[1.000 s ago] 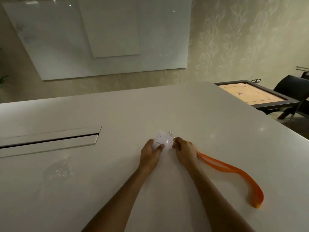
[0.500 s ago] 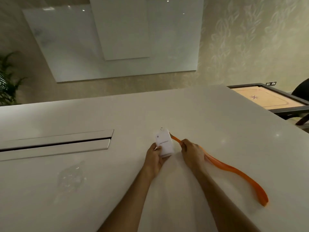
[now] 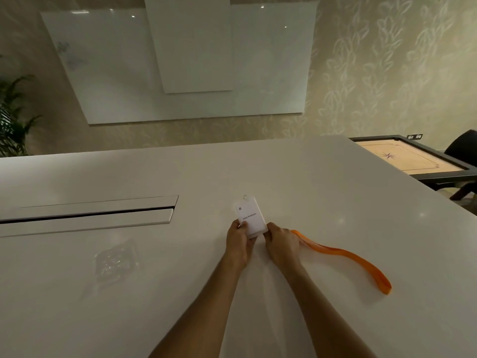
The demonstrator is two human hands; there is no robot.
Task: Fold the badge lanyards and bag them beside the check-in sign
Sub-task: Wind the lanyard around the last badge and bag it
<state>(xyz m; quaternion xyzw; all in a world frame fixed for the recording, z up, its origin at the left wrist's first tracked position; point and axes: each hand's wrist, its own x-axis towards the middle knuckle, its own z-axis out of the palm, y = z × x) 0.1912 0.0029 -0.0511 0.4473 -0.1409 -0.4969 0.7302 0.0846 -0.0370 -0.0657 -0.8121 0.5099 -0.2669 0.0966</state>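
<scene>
A white badge card [image 3: 249, 216] with a small metal ring at its top lies near the middle of the white table [image 3: 322, 182]. My left hand [image 3: 238, 241] grips its lower left edge, thumb on top. My right hand [image 3: 282, 242] holds the lower right corner of the card, and the orange lanyard strap [image 3: 343, 254] runs out from under that hand. The strap trails right across the table and ends in a loop near the right edge. A clear plastic bag [image 3: 114, 259] lies flat on the table to the left of my hands.
A long closed cable hatch [image 3: 87, 214] is set into the tabletop at the left. A carrom board [image 3: 410, 157] and a dark chair [image 3: 462, 146] stand beyond the table's right edge. A plant [image 3: 13, 120] is at the far left. No sign is in view.
The card has turned from a tilted, half-hidden pose to lying upright between both hands. My right hand moved from the strap near the ring down to the card's lower right corner.
</scene>
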